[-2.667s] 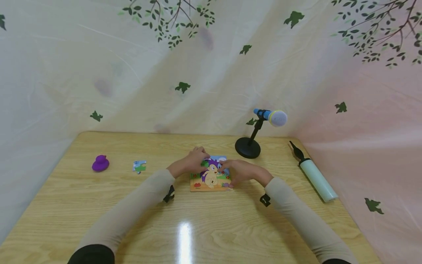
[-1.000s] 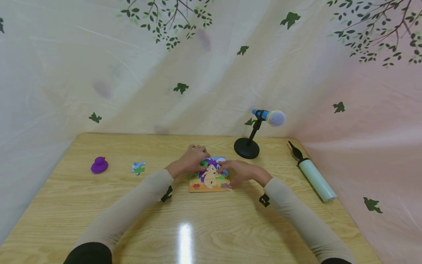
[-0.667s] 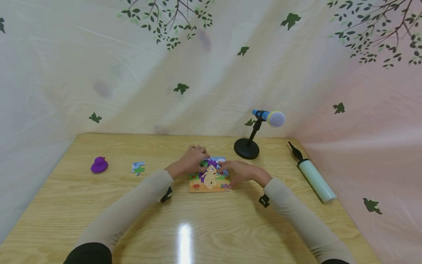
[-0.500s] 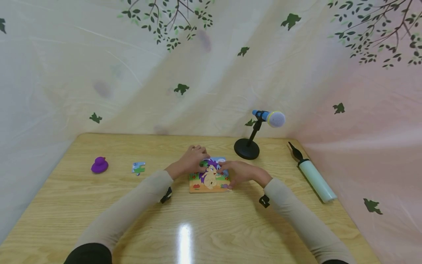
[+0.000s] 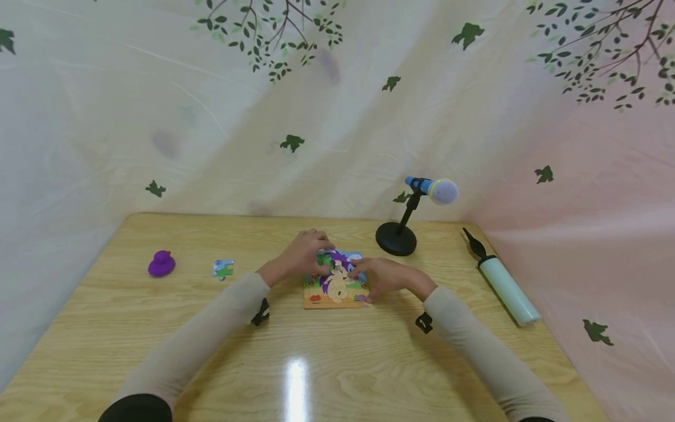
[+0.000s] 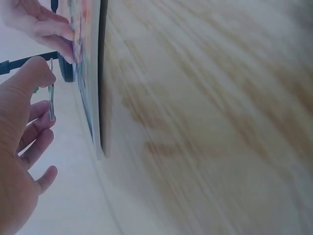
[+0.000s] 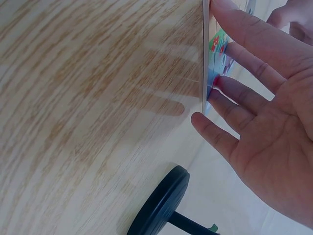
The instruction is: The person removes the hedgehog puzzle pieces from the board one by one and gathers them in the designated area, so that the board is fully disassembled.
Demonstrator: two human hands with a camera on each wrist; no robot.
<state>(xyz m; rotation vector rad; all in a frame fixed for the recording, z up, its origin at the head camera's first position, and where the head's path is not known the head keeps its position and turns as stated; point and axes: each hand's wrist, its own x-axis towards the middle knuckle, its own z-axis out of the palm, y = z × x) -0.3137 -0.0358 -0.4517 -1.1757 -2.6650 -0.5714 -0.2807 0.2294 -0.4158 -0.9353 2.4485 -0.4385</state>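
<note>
A jigsaw puzzle board [image 5: 337, 299] with a purple-haired cartoon animal lies flat near the middle of the table. My left hand [image 5: 302, 253] is over its upper left part. Between thumb and finger it pinches a thin puzzle piece [image 6: 51, 100], which the left wrist view shows on edge and apart from the board. My right hand [image 5: 389, 275] rests on the board's right side, fingers spread and fairly straight, thumb at the near right corner. Another loose puzzle piece [image 5: 222, 268], blue and green, lies to the left. The hands cover parts of the picture.
A purple rubber duck [image 5: 161, 264] sits at the far left. Behind the board to the right stands a blue toy microphone [image 5: 432, 190] on a black round-based stand [image 5: 396, 238]. A pale green hand pump [image 5: 508, 290] lies near the table's right edge. A leaf-patterned curtain [image 5: 337, 117] hangs behind.
My left hand has shifted slightly left and away from me, and more green shows under its fingers. The right hand keeps its place on the board.
</note>
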